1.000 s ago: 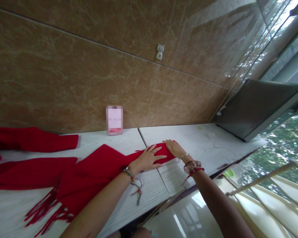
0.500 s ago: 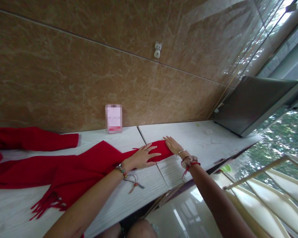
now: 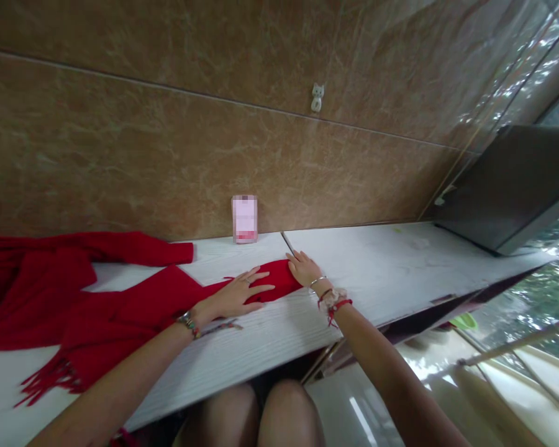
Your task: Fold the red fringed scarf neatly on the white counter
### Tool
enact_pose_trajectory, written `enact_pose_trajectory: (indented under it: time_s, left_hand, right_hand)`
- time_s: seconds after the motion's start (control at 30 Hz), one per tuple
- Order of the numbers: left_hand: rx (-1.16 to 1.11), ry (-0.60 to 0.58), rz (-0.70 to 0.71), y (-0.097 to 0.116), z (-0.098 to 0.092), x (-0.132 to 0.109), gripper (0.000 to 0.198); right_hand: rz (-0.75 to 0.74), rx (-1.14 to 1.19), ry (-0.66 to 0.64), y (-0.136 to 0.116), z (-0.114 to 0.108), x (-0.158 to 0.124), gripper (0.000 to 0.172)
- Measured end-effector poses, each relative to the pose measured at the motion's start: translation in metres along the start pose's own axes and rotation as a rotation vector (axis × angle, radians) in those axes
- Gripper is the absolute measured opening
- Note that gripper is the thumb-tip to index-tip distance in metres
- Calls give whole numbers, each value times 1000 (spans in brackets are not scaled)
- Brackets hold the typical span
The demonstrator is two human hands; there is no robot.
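Note:
A red scarf (image 3: 121, 304) with a fringed end lies along the white tabletop. My left hand (image 3: 235, 295) rests flat on its narrow folded part, fingers spread. At the scarf's right tip, my right hand (image 3: 306, 270) lies palm down with fingers stretched out on the fabric. Another length of the red fabric bends back along the wall at the left. Bracelets circle both of my wrists, and a loose cord hangs from the left one.
A pink phone-like object (image 3: 245, 219), its front pixelated, leans against the brown marbled wall (image 3: 144, 155). A dark grey appliance or box (image 3: 517, 186) stands at the table's right end. A white cat-shaped hook (image 3: 317, 97) is on the wall. A pale railing (image 3: 517, 347) stands lower right.
Both hands and the scarf's narrow end have shifted left along the table, back to about the tabletop joint. The view has turned left, and my knees show more.

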State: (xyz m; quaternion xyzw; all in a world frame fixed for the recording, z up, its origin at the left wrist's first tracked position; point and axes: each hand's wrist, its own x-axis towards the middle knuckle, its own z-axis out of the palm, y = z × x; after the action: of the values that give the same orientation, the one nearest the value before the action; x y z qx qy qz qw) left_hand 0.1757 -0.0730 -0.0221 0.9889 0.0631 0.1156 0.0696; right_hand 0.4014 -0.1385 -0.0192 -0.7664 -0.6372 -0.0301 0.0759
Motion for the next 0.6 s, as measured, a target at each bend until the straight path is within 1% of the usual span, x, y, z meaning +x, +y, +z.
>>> enact_pose_trajectory:
  time_s: [0.13, 0.23, 0.3, 0.4, 0.5, 0.6]
  left_hand:
    - [45, 102, -68, -6, -10, -24, 47]
    - [134, 119, -97, -6, -18, -34, 48]
    - [197, 102, -132, -5, -24, -35, 47]
    - [286, 69, -200, -3, -32, -35, 39]
    - [339, 26, -241, -5, -38, -37, 32]
    - [357, 10, -278, -8, -38, -39, 32]
  right_hand:
    - [15, -31, 26, -30, -2, 4, 41]
    - [-13, -47, 63, -41, -3, 10, 39]
    - [-56, -42, 93, -43, -4, 15, 37]
    - [-195, 14, 150, -42, -2, 24, 36]
    - [-331, 108, 207, -38, 5, 33, 34]
    - [-430, 199, 272, -32, 13, 38, 33]
